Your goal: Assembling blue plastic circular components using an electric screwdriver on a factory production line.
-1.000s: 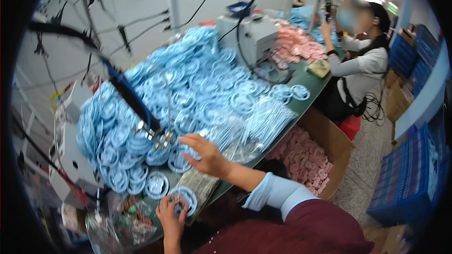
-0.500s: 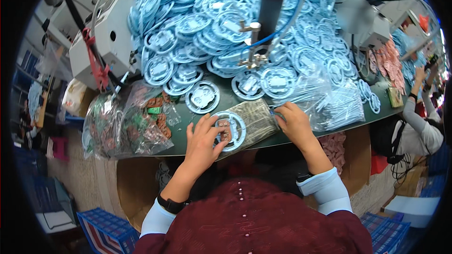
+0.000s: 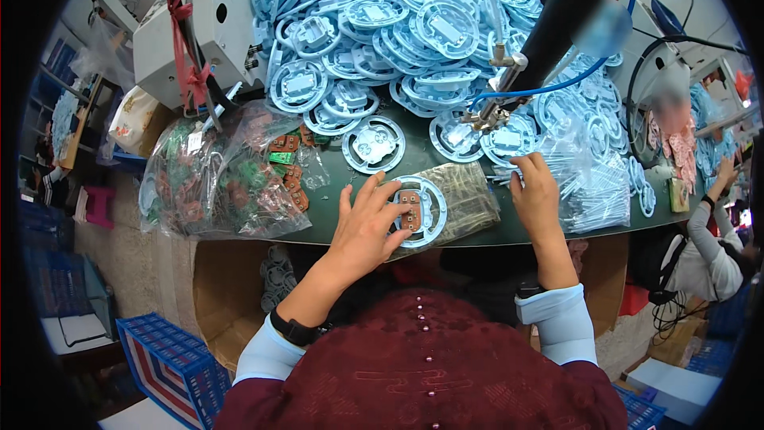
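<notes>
My left hand [image 3: 368, 227] rests with spread fingers on a light blue plastic ring [image 3: 415, 211] that has a small brown circuit board [image 3: 408, 200] in its middle, lying near the green table's front edge [image 3: 477, 236]. My right hand [image 3: 536, 193] lies flat, fingers apart, on a clear bag of pale blue parts [image 3: 589, 183]. A black hanging power screwdriver [image 3: 549, 24] with a blue hose points its tip [image 3: 485, 118] down just above and left of my right hand.
A big heap of blue rings [image 3: 398, 24] covers the table's far side. Clear bags of brown and green boards [image 3: 231, 171] lie at the left. A white machine [image 3: 191, 28] stands back left. Another person [image 3: 716, 239] works at the right. Cardboard box [image 3: 231, 302] and blue crates [image 3: 167, 366] sit below.
My view has turned from the side to straight over the table. My left hand has settled on the ring with the board, and my right hand has moved onto the clear bag.
</notes>
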Available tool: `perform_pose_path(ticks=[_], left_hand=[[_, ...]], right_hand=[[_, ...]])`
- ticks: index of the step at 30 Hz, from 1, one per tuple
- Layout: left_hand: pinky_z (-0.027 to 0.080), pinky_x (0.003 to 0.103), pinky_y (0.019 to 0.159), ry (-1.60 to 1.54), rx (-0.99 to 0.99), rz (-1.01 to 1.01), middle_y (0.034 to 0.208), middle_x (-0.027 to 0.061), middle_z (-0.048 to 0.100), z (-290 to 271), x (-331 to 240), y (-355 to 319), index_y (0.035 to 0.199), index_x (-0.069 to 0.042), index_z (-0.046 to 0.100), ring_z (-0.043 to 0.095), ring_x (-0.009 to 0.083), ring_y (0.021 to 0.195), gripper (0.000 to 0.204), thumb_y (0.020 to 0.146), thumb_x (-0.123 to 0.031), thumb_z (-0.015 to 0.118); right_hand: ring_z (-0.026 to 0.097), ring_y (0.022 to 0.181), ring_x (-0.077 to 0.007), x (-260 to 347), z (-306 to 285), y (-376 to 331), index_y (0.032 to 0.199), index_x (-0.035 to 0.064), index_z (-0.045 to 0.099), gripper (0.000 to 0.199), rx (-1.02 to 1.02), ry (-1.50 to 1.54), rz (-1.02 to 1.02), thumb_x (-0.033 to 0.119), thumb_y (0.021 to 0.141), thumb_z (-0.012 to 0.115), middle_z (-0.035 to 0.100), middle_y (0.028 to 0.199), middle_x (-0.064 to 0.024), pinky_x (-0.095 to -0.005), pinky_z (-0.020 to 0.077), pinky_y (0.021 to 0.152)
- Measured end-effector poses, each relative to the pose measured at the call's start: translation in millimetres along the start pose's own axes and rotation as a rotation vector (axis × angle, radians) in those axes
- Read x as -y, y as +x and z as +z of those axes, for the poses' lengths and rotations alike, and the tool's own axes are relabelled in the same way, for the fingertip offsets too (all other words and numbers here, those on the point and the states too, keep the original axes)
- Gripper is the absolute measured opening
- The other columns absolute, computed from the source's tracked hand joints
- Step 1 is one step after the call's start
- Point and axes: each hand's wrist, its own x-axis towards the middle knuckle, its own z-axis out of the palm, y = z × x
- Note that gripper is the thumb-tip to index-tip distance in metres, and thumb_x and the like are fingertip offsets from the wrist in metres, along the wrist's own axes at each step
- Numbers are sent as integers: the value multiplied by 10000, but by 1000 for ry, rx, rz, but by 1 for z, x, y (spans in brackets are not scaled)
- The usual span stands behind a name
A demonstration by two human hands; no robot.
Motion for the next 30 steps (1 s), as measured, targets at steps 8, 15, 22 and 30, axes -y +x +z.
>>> perform_pose_path(ticks=[8, 15, 22, 30], left_hand=[[216, 620, 1066, -42, 23, -12, 1347, 97, 485, -3, 1, -3, 1076, -106, 640, 336, 350, 1369, 369, 741, -185, 773], [236, 611, 1048, -50, -16, 39, 1306, 115, 509, 1, 0, 5, 1057, -125, 657, 367, 369, 1338, 376, 703, -160, 779], [217, 614, 1062, -20, -5, 17, 1299, 125, 501, -2, -7, 7, 1026, -88, 645, 369, 375, 1333, 380, 679, -138, 791], [286, 585, 984, 80, -42, 107, 1319, 186, 472, -4, -12, 8, 1053, -104, 622, 373, 401, 1301, 671, 520, -421, 878]], right_hand=[[594, 782, -323, -9, 2, -8, 835, 56, 624, 106, 100, -65, -21, 22, 735, 632, 561, 816, -113, -421, 489, 658], [591, 788, -296, -31, 5, -17, 738, 56, 586, 25, 83, -218, -160, 65, 714, 584, 561, 805, -111, -400, 503, 648], [583, 799, -238, -39, 8, -19, 790, 84, 587, 57, 85, -381, -158, 119, 745, 593, 554, 829, -62, -359, 505, 654], [581, 703, -298, 31, -27, 7, 871, 54, 566, 134, -36, 195, -462, 61, 759, 640, 547, 767, -94, -412, 466, 638]])
